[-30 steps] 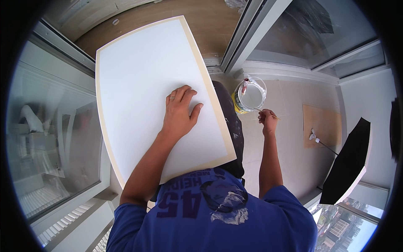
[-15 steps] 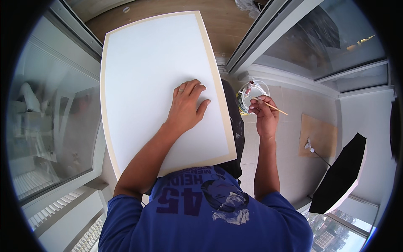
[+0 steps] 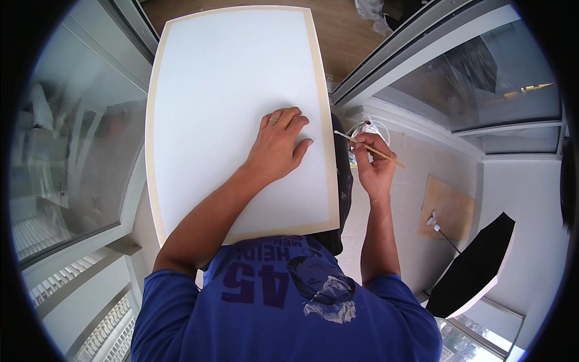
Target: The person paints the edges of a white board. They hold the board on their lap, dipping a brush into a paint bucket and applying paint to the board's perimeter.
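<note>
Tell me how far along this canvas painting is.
Barely begun. Done: the white canvas is set up, the left hand flat on it. In hand: the right hand holds a thin paintbrush beside the clear cup. Left: the whole surface shows no paint.

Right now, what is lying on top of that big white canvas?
Only the left hand, flat on the white canvas. The surface under the palm is covered.

One view only: a fisheye camera worn on my head, facing steeply down over my chest. It sits close to the white canvas (image 3: 235, 114), which fills the upper centre. My forearms enter from the lower edge. Straight window frames (image 3: 386, 66) bend toward the dark circular rim. No second view shares the scene.
</note>
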`<state>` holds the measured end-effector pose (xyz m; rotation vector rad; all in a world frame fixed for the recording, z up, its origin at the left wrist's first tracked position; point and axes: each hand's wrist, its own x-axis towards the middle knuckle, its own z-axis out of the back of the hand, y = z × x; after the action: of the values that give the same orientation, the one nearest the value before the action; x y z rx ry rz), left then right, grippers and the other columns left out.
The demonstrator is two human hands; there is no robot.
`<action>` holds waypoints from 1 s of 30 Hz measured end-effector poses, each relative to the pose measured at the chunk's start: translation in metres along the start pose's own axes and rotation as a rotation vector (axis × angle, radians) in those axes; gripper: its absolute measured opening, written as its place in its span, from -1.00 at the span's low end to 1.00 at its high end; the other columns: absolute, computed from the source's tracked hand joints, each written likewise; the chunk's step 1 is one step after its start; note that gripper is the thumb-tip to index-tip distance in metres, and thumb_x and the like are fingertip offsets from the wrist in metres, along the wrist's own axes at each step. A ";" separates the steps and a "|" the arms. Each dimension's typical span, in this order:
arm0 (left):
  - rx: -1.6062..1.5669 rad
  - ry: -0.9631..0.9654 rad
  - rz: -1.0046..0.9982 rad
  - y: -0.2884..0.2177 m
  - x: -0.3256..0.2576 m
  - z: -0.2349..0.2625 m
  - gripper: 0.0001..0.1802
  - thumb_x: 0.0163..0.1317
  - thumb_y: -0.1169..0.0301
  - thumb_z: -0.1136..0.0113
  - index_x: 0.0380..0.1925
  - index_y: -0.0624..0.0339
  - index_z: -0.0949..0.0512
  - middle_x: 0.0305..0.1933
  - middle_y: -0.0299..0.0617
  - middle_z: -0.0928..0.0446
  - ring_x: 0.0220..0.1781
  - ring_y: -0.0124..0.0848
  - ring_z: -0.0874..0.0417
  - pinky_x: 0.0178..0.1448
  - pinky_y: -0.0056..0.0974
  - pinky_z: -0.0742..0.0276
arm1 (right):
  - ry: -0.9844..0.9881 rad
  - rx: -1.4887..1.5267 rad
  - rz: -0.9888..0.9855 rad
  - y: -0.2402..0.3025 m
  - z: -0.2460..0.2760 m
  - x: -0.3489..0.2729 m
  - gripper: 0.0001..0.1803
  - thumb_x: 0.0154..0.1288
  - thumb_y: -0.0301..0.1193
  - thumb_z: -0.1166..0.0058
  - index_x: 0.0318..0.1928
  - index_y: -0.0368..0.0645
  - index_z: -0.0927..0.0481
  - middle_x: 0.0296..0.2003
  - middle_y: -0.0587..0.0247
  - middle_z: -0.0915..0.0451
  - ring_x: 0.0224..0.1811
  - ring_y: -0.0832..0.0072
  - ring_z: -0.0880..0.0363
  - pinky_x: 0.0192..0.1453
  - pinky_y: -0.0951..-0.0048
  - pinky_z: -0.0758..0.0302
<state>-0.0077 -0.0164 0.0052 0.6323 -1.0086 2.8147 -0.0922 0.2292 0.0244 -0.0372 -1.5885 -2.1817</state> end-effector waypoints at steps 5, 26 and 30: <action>0.014 -0.016 -0.010 0.002 -0.001 -0.001 -0.58 0.34 0.40 -0.49 0.16 0.20 -0.62 0.34 -0.05 -0.54 0.43 0.00 -0.52 0.48 0.10 -0.39 | 0.028 -0.112 0.037 0.013 -0.003 0.008 -0.85 0.38 -0.65 -0.21 -0.10 -0.29 -0.77 -0.27 0.17 -0.83 -0.17 0.46 -0.82 0.02 0.40 -0.70; 0.004 -0.008 0.003 0.001 -0.001 -0.001 -0.57 0.33 0.41 -0.50 0.16 0.21 -0.62 0.32 -0.06 -0.55 0.43 0.00 -0.54 0.51 0.10 -0.39 | 0.105 -0.299 0.115 0.020 -0.003 0.021 -0.85 0.27 -0.64 -0.20 -0.18 -0.29 -0.78 -0.33 0.17 -0.79 -0.26 0.42 -0.81 -0.07 0.40 -0.69; 0.001 -0.003 0.008 0.001 -0.001 -0.001 -0.57 0.33 0.41 -0.50 0.16 0.21 -0.62 0.33 -0.05 -0.55 0.44 0.00 -0.53 0.52 0.10 -0.39 | 0.119 -0.243 0.044 0.014 0.001 0.017 -0.86 0.27 -0.64 -0.20 -0.20 -0.30 -0.77 -0.34 0.17 -0.78 -0.27 0.43 -0.79 -0.07 0.40 -0.68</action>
<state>-0.0072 -0.0165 0.0037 0.6347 -1.0126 2.8217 -0.1029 0.2212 0.0422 -0.0150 -1.2416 -2.2846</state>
